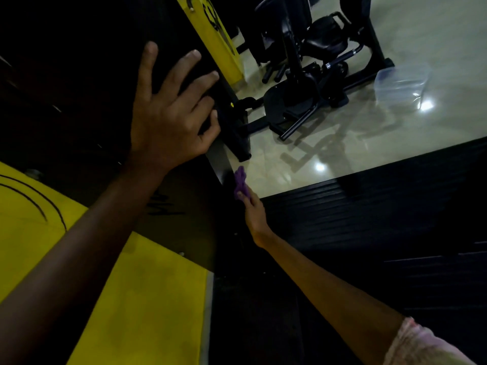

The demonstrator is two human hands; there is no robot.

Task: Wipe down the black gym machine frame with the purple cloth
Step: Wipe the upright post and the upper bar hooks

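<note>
Yellow panel (110, 285): fills the lower left corner, marked with curved black lines, its far edge meeting the dark body of the machine.

Left hand (168, 111): fingers spread and nearly straight, palm laid flat against the black gym machine frame (222, 159); it grips nothing, and the bare forearm runs down to the lower left corner.

Yellow upright (216, 38): a narrow yellow strip with black print, rising just right of the left hand's fingertips.

Black gym machine frame: a dark upright post running down the middle of the view, its lit face showing below the left hand; most of the surface around it is lost in shadow.

Purple cloth (240, 181): bunched into a small wad and pressed against the lower end of the frame, where the post meets the floor edge.

Right hand (255, 213): fingers curled round the purple cloth, clamping it against the frame; the arm stretches back to the lower right, where a pale sleeve (421, 346) shows.

Black ribbed mat (382, 214): dark flooring to the right of the right hand.

Glossy pale floor (342, 143): beyond the mat, reflecting lights.

Other exercise machine (311, 75): black, standing on the pale floor at upper centre right.

Clear plastic tub (400, 85): on the pale floor to the right of that machine.
</note>
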